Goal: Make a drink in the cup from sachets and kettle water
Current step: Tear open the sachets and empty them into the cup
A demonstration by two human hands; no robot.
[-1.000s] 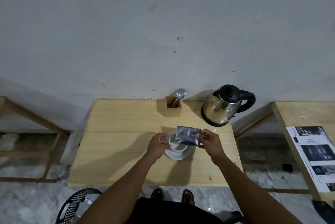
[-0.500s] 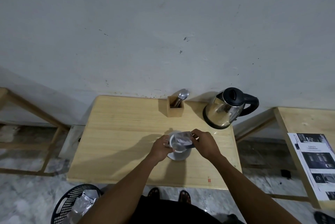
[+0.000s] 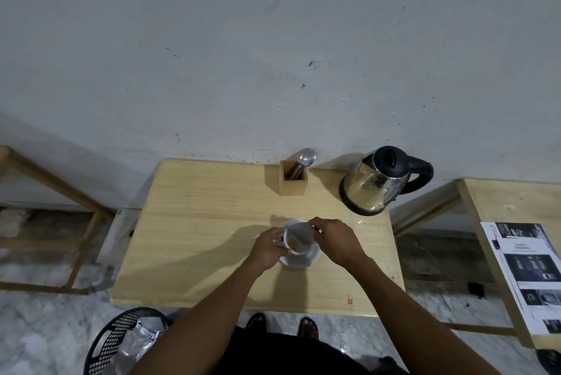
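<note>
A: Head view, then. Where is the sachet (image 3: 299,237)?

B: Over the cup (image 3: 297,238), tipped mouth down into it. Brownish powder shows inside the cup. The cup stands on a saucer (image 3: 301,260) near the middle of the wooden surface (image 3: 197,222).

A: And each grip?

B: The right hand (image 3: 335,240) pinches the sachet's upper right edge between thumb and fingertips, just beside the cup's right rim. The left hand (image 3: 268,247) is curled against the cup's left side, with its fingers at the sachet's lower left corner; whether it clasps the cup, the sachet, or both, I cannot tell.

A: So the sachet lies between the two hands?

B: Yes, spanning the cup's mouth, with a hand at either end.

A: The kettle (image 3: 379,181)?

B: At the back right corner, lid shut, handle pointing right, well apart from both hands. Left of it a wooden holder (image 3: 293,178) has a spoon (image 3: 305,159) standing in it. A black basket (image 3: 121,341) on the floor holds crumpled silver wrappers.
</note>
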